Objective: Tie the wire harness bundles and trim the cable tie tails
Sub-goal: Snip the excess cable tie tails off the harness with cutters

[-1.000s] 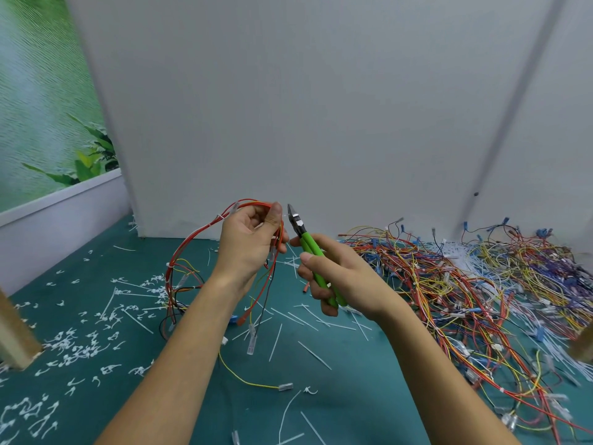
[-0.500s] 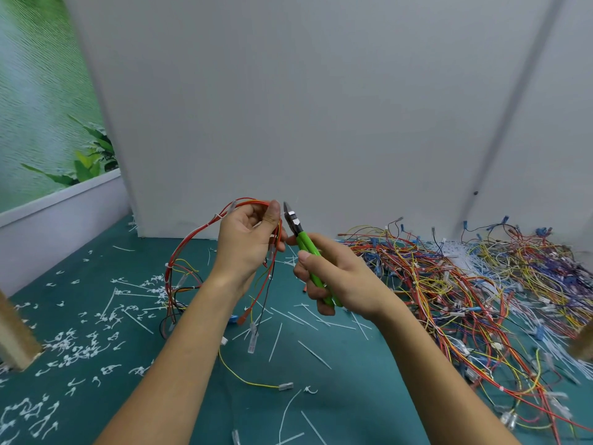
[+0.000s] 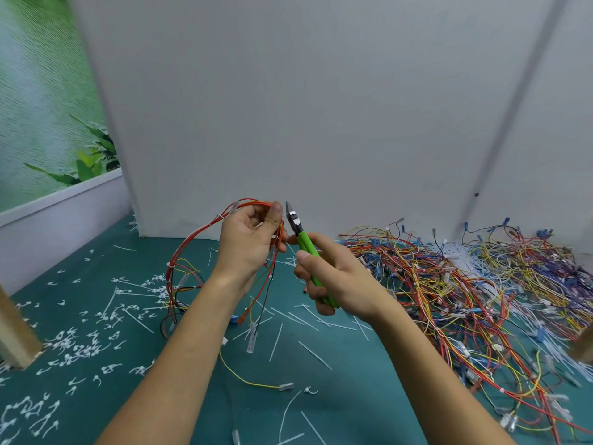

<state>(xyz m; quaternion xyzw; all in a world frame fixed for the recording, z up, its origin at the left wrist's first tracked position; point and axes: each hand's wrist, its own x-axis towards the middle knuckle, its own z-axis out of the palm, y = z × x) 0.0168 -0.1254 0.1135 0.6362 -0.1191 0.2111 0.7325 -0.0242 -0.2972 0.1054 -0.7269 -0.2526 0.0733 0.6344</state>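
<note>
My left hand (image 3: 248,242) grips a red and orange wire harness (image 3: 192,248), lifted above the green table, thumb up along the bundle. The harness loops down to the left, with white ties along it and connectors dangling below. My right hand (image 3: 333,277) holds green-handled flush cutters (image 3: 303,242), whose steel jaws point up right beside my left thumb at the bundle's top. The tie at the jaws is too small to make out.
A large tangle of coloured wire harnesses (image 3: 465,284) covers the table's right side. Cut white tie tails and clipped bits (image 3: 96,319) litter the green mat (image 3: 337,396) on the left and centre. A grey wall stands behind, and a wooden post (image 3: 14,335) at left.
The cutters have shifted slightly left and up, bringing the jaws close against my left thumb and the bundle. My left hand stays nearly still.
</note>
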